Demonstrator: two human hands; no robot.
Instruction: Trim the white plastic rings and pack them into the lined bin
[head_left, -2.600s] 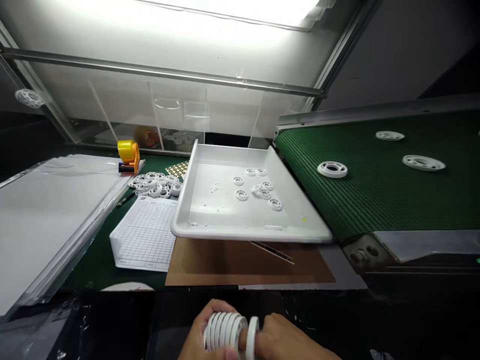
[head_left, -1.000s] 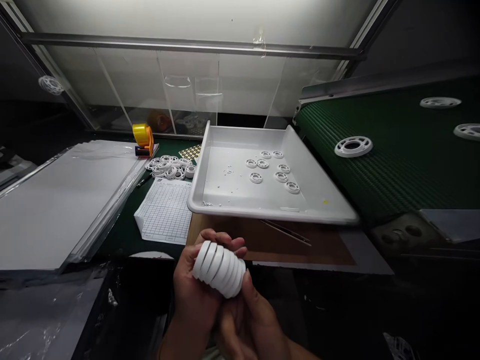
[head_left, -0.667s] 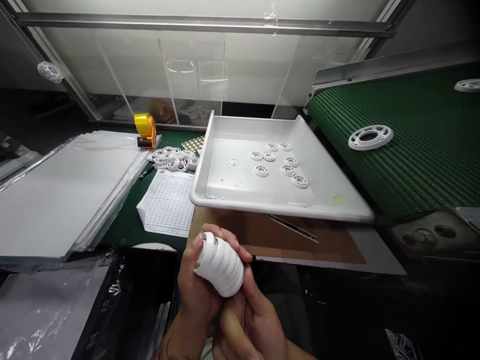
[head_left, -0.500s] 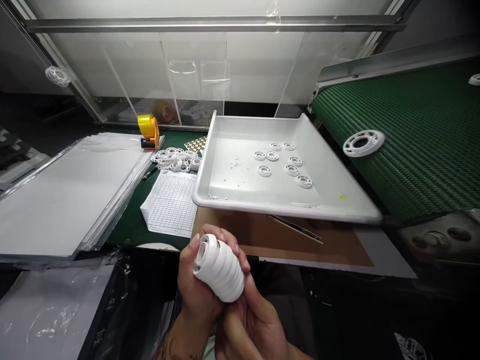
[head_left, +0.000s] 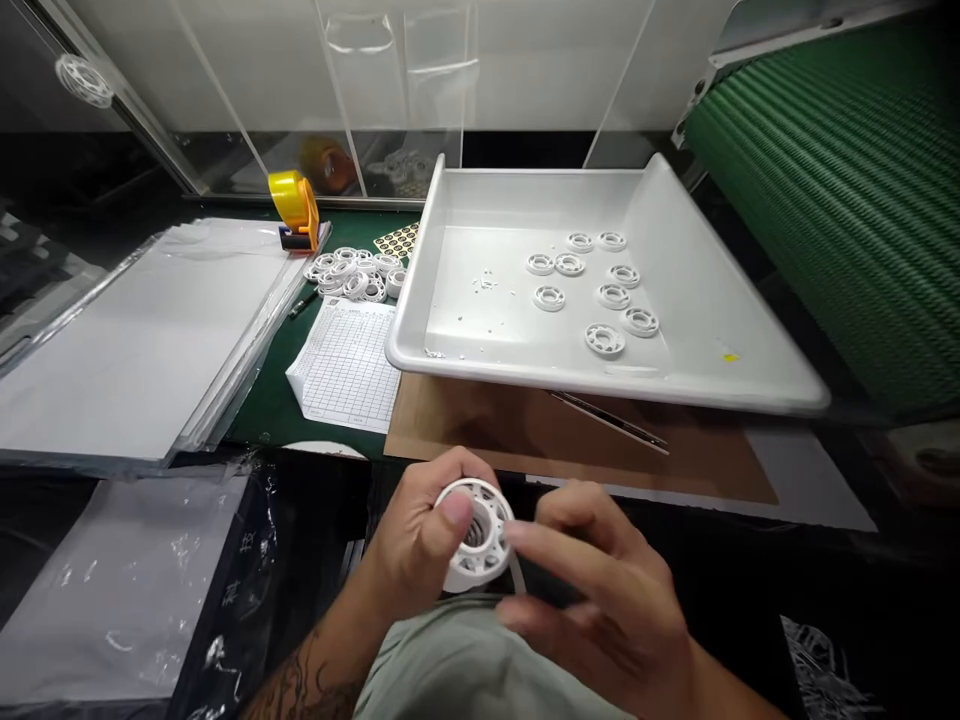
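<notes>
The left hand (head_left: 420, 535) was closed around a stack of white rings (head_left: 491, 548), before the tray (head_left: 480, 245). The right hand (head_left: 611, 590) was half curled beside it; whether it pinched something, I could not tell. Loosened left fingers might spill rings.

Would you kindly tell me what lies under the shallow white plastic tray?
Below the tray, a flat brown sheet and a slim dark tool show partly past its near side; anything farther back beneath is covered.
</notes>
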